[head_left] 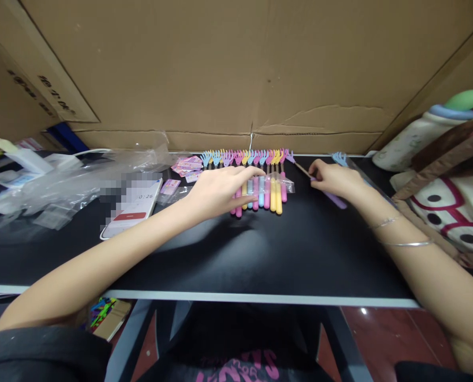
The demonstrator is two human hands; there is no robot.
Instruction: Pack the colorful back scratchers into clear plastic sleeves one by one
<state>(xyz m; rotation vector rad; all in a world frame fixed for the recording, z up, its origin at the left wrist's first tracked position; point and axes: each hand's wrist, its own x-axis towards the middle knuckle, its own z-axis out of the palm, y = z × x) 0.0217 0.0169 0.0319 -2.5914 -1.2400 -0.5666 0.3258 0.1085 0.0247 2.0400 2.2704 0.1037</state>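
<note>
A row of back scratchers (277, 196) with pink, yellow, blue and purple claw heads and coloured handles lies side by side on the black table. Over the left part of this row hovers my left hand (224, 188), thumb and forefinger apart; it hides some of the handles. A small clear plastic bag (286, 183) lies across the handles to the right of its fingertips. My right hand (332, 179) is closed around the shaft of a purple back scratcher (335, 200), its head pointing up-left toward the row's end. Just beyond that hand is a blue claw head (339, 158).
At left are a phone (135, 209) showing a timer, pink printed cards (187, 165) and crumpled clear plastic bags (97, 172). A cardboard wall (228, 69) stands behind the table. On the right are a white bottle (409, 139) and a patterned bag (447, 207).
</note>
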